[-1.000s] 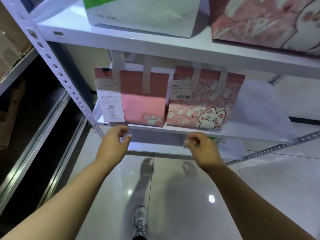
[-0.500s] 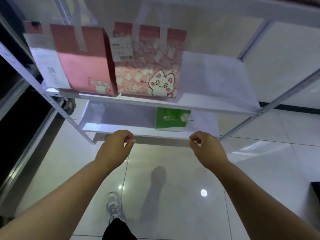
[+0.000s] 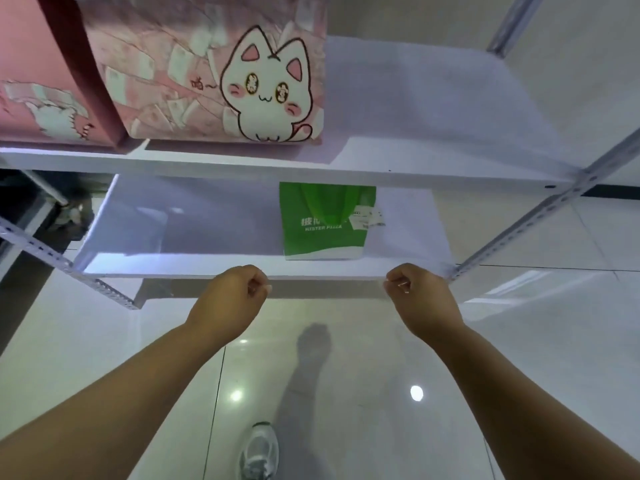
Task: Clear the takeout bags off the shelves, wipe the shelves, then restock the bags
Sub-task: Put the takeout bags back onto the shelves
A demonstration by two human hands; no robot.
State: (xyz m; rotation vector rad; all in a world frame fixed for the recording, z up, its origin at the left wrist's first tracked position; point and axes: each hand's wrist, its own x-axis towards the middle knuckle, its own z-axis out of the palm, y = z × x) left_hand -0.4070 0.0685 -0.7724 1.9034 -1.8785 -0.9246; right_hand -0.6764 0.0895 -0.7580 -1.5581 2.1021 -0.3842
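Observation:
A green takeout bag (image 3: 323,223) with a white receipt stands on the lower white shelf (image 3: 180,237), toward its right. Above it, on the upper shelf (image 3: 381,168), stand a pink bag with a white cat drawing (image 3: 221,74) and a plain pink bag (image 3: 38,77) to its left. My left hand (image 3: 230,303) and my right hand (image 3: 420,301) hover side by side just in front of the lower shelf's front edge. Both have their fingers curled in and hold nothing.
Perforated metal uprights (image 3: 540,216) frame the rack at right and a similar one (image 3: 52,258) at left. Below lies a glossy tiled floor (image 3: 346,393) with my shoe (image 3: 259,452). A dark second rack stands at far left (image 3: 20,209).
The view has dropped from the upper shelf to the lower one and come closer. Both hands lowered with it and their fingers curled in, staying in front of the shelf edge.

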